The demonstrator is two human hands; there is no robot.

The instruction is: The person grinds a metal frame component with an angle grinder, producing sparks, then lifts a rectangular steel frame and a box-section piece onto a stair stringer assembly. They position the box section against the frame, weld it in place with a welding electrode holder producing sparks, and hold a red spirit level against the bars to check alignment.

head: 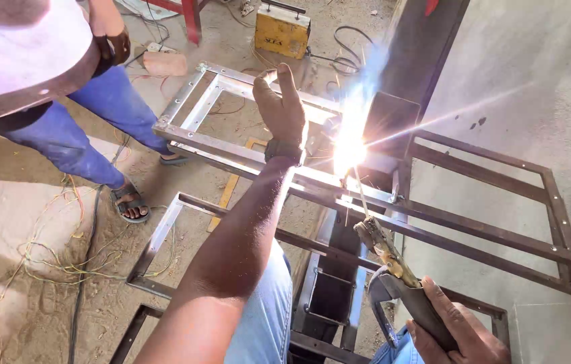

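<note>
While the arc point(349, 149) is flaring just beyond it, the right hand point(464, 330) is gripping the electrode holder point(393, 269) closed-fisted, angling its rod up to the joint. The left hand point(282, 108), gloved and open, fingers raised, is standing beside the glare, probably shielding. The frame point(245, 152) is lying under it.
</note>
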